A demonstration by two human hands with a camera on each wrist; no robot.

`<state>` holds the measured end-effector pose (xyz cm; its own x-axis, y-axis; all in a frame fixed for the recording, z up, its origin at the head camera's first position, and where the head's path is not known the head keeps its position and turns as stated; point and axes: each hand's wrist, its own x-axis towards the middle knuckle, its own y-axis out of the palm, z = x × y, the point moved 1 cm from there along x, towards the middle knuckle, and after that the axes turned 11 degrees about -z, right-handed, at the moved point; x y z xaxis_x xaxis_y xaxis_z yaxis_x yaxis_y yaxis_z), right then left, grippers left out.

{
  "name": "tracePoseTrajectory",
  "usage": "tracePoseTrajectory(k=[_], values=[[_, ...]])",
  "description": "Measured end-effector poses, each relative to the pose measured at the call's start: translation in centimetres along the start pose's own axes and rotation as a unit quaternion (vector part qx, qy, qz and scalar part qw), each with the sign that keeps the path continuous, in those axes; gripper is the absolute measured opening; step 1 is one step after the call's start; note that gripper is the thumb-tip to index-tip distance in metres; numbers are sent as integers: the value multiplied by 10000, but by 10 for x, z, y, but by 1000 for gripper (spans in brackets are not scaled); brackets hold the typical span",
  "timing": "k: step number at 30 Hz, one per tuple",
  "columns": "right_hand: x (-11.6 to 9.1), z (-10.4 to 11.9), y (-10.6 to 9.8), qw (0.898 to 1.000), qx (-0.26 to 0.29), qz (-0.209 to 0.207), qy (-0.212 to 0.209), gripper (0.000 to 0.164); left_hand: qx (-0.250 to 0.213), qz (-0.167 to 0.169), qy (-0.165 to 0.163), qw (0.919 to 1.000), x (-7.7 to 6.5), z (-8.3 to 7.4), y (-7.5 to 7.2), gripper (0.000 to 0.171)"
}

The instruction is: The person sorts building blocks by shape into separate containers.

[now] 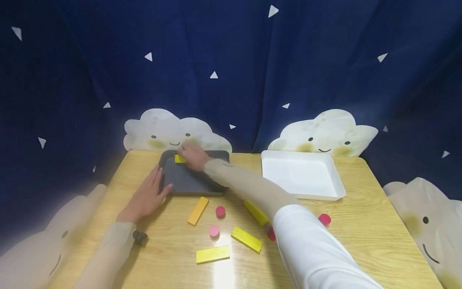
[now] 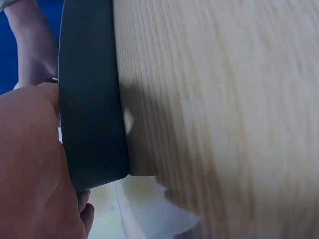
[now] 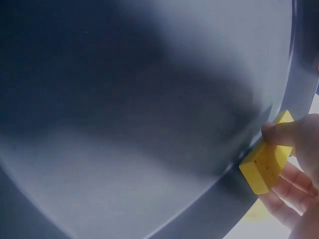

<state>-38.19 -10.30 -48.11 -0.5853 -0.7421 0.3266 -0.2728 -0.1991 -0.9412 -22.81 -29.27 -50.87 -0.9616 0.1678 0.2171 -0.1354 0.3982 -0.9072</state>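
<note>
My right hand (image 1: pixel 195 155) pinches a yellow block (image 3: pixel 269 162) over the far left part of a dark grey tray (image 1: pixel 191 182). In the right wrist view the thumb lies on one face of the block, with the other fingers behind it, near the tray's wall. My left hand (image 1: pixel 146 196) rests against the tray's left side, fingers extended along the rim and thumb at the near corner. The left wrist view shows that hand (image 2: pixel 32 164) beside the tray's outer wall (image 2: pixel 92 94). The tray's floor shows no other block.
In front of the tray lie an orange block (image 1: pixel 198 211), yellow blocks (image 1: pixel 246 239), a pink disc (image 1: pixel 214 231) and red discs (image 1: pixel 220 212). My right arm passes over some of them. A white tray (image 1: pixel 303 174) stands at the back right, before a dark blue curtain (image 1: pixel 238 48).
</note>
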Motion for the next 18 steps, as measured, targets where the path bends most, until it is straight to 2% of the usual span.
tracePoseTrajectory(k=[5, 12, 18], values=[[-1, 0, 3, 10000, 31, -35, -18, 36, -8, 11, -17, 10000, 1, -1, -1, 88], [-3, 1, 14, 9991, -213, -246, -270, 26, 14, -56, 41, 10000, 0, 0, 1, 86], [-4, 1, 20, 9990, -140, -350, -241, 26, -18, 1, -9, 10000, 1, 2, 2, 88]])
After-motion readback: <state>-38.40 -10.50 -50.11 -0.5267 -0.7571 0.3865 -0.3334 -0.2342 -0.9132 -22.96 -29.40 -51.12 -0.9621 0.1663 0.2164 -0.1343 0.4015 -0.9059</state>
